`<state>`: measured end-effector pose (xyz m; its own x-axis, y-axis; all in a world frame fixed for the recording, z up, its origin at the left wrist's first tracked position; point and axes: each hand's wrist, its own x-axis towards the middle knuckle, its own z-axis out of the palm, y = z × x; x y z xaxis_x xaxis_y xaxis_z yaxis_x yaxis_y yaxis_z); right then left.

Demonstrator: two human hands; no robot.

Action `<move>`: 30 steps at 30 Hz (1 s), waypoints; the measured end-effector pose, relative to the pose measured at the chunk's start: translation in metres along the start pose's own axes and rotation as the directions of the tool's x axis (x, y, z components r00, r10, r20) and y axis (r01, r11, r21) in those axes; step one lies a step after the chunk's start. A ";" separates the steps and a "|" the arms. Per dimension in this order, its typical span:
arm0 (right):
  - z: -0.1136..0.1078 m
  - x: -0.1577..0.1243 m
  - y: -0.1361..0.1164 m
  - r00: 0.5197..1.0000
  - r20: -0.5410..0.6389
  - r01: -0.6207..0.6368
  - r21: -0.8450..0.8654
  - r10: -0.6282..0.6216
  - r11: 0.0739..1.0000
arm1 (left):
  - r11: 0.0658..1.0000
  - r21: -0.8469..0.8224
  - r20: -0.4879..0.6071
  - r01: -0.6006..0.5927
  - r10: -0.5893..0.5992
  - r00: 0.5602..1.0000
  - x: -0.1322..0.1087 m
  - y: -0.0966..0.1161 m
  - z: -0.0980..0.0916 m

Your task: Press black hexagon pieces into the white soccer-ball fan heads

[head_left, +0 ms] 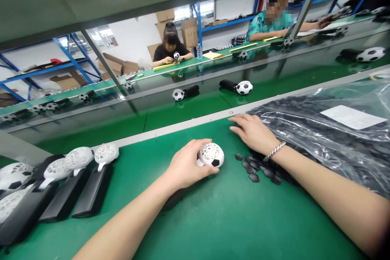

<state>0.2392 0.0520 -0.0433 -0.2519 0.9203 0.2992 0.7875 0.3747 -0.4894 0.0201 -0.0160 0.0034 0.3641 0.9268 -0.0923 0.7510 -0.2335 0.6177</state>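
While two co-workers sit across the line, a person's left hand [185, 164] grasps a white openwork ball [210, 152] above the green tabletop [243, 223], thumb curved along the near side and fingers along the far side. With that ball as the clock's center, the right hand [252, 130] reaches to two o'clock, unclenched and holding nothing visible, fingers loosely extended near the tabletop's far edge; whether it touches anything is unclear. One black patch shows on the ball's lower right, its pale lattice otherwise bare. Loose dark pieces [252, 166] lie scattered between three and four o'clock, just beside a clear plastic bag [307, 126] of similar dark pieces that spreads past the right wrist, which wears a braided bracelet [274, 151]. At nine o'clock, white-headed units [93, 191] with black handles rest side by side. Beyond the tabletop's edge, black-patched ball units lie at eleven o'clock [178, 95] and one o'clock [244, 87]. Farther off, one co-worker [170, 50] handles a patched ball [176, 55] at eleven o'clock; another [269, 24] sits at one.
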 end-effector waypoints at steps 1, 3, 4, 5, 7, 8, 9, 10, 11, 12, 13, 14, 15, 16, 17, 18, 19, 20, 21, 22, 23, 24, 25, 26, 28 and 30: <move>0.000 0.001 0.006 0.999 0.020 0.031 -0.094 -0.029 0.995 | 1.000 -0.004 0.010 0.005 -0.005 1.000 0.001 0.000 -0.001; 0.001 -0.001 0.009 0.990 0.117 0.100 -0.175 -0.081 0.979 | 1.000 0.013 0.030 -0.010 0.010 0.999 0.001 0.000 -0.004; 0.001 -0.004 0.005 0.982 0.161 0.127 -0.174 -0.099 0.977 | 0.999 0.034 0.047 -0.036 0.034 0.998 0.001 0.000 -0.006; 0.000 -0.007 0.000 0.975 0.193 0.139 -0.156 -0.108 0.978 | 0.995 0.063 0.069 -0.071 0.067 0.995 0.000 0.001 -0.009; -0.002 -0.013 -0.012 0.967 0.242 0.106 -0.077 -0.085 0.991 | 0.979 0.128 0.122 -0.156 0.141 0.982 -0.002 0.003 -0.014; -0.004 -0.015 -0.016 0.961 0.271 0.069 -0.021 -0.060 0.997 | 0.969 0.159 0.146 -0.191 0.168 0.975 -0.002 0.003 -0.016; -0.005 -0.016 -0.019 0.952 0.304 0.023 0.036 -0.033 0.999 | 0.959 0.187 0.160 -0.213 0.184 0.970 -0.003 0.003 -0.017; -0.006 -0.017 -0.021 0.943 0.332 -0.018 0.083 -0.010 0.996 | 0.950 0.216 0.167 -0.224 0.190 0.967 -0.003 0.003 -0.018; -0.007 -0.018 -0.021 0.938 0.348 -0.050 0.114 0.007 0.992 | 0.943 0.242 0.165 -0.228 0.192 0.967 -0.003 0.003 -0.019; -0.008 -0.018 -0.022 0.937 0.349 -0.064 0.131 0.014 0.989 | 0.936 0.267 0.159 -0.229 0.192 0.968 -0.003 0.002 -0.018; -0.010 -0.019 -0.023 0.940 0.342 -0.060 0.142 0.007 0.988 | 0.929 0.289 0.151 -0.230 0.193 0.970 -0.002 0.001 -0.018; -0.012 -0.020 -0.024 0.944 0.330 -0.045 0.157 -0.009 0.987 | 0.923 0.307 0.141 -0.232 0.197 0.970 -0.002 0.000 -0.017; -0.015 -0.021 -0.027 0.946 0.323 -0.032 0.184 -0.030 0.982 | 0.919 0.318 0.131 -0.235 0.203 0.971 -0.001 -0.001 -0.016; -0.017 -0.023 -0.031 0.945 0.322 -0.025 0.226 -0.051 0.974 | 0.917 0.322 0.121 -0.236 0.207 0.971 -0.001 -0.002 -0.015; -0.020 -0.025 -0.036 0.943 0.327 -0.024 0.277 -0.071 0.960 | 0.917 0.322 0.113 -0.236 0.210 0.971 0.000 -0.003 -0.015; -0.023 -0.027 -0.042 0.939 0.332 -0.023 0.330 -0.093 0.944 | 0.919 0.318 0.108 -0.234 0.210 0.972 0.000 -0.004 -0.014; -0.025 -0.029 -0.047 0.934 0.336 -0.017 0.376 -0.119 0.927 | 0.921 0.312 0.105 -0.233 0.210 0.972 0.000 -0.004 -0.014; -0.027 -0.031 -0.052 0.930 0.334 0.000 0.412 -0.151 0.911 | 0.922 0.306 0.108 -0.235 0.212 0.971 0.000 -0.005 -0.014; -0.028 -0.033 -0.055 0.925 0.329 0.030 0.436 -0.190 0.899 | 0.923 0.300 0.115 -0.241 0.216 0.970 0.000 -0.006 -0.015; -0.029 -0.034 -0.058 0.919 0.323 0.063 0.449 -0.228 0.891 | 0.923 0.294 0.121 -0.249 0.222 0.967 0.000 -0.006 -0.016; -0.029 -0.035 -0.060 0.912 0.321 0.090 0.453 -0.256 0.887 | 0.922 0.290 0.125 -0.256 0.228 0.966 0.000 -0.007 -0.017; -0.028 -0.036 -0.061 0.907 0.320 0.107 0.453 -0.273 0.885 | 0.924 0.285 0.127 -0.257 0.229 0.965 -0.001 -0.007 -0.017; -0.027 -0.036 -0.061 0.904 0.323 0.114 0.450 -0.281 0.886 | 0.927 0.277 0.129 -0.251 0.223 0.966 -0.001 -0.007 -0.018; -0.026 -0.037 -0.061 0.903 0.326 0.115 0.447 -0.281 0.887 | 0.934 0.266 0.135 -0.239 0.209 0.969 -0.002 -0.007 -0.019; -0.023 -0.038 -0.061 0.904 0.326 0.113 0.441 -0.276 0.890 | 0.952 0.234 0.148 -0.197 0.165 0.975 -0.003 -0.006 -0.019; -0.022 -0.039 -0.063 0.911 0.318 0.103 0.441 -0.263 0.891 | 0.969 0.201 0.136 -0.143 0.117 0.984 -0.004 -0.004 -0.018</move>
<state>0.2113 -0.0100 -0.0063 -0.6157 0.7753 0.1408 0.4275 0.4788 -0.7668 0.0058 -0.0135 0.0149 0.5211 0.8443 -0.1248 0.7864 -0.4182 0.4546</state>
